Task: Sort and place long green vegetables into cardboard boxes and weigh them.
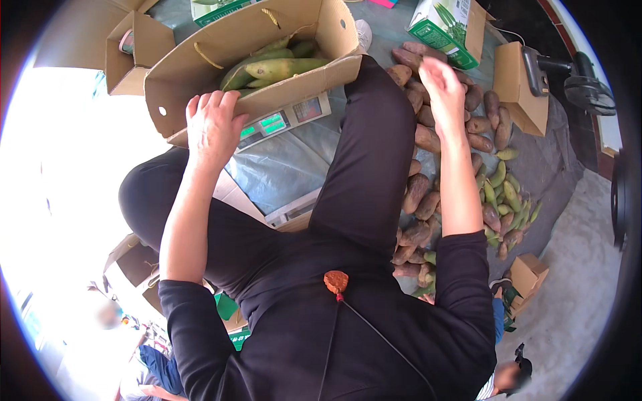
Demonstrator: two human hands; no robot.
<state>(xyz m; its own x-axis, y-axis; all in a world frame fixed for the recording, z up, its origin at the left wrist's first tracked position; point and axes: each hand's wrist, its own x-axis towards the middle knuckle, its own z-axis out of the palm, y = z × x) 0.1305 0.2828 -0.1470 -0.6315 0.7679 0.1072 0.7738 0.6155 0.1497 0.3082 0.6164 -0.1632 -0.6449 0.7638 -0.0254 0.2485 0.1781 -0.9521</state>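
Note:
A long cardboard box (170, 83) with yellow rope handles stands at the front left, with several long green fruits (284, 69) inside. My left hand (215, 128) curls its fingers over the near wall of this box. Under the box is a scale with a lit green display (273, 124). My right hand (444, 93) is on the right, above a spread of purple-brown oblong produce (416, 192). Its fingers stretch forward, slightly bent, with nothing seen in them; part of the palm side is hidden.
Smaller green produce (509, 194) lies to the right on a dark sheet (558, 160). A green-and-white box (447, 30), a brown carton (525, 93) and a black fan (588, 90) stand at the far right. Another open carton (130, 63) is at far left. People are partly visible near the lower corners.

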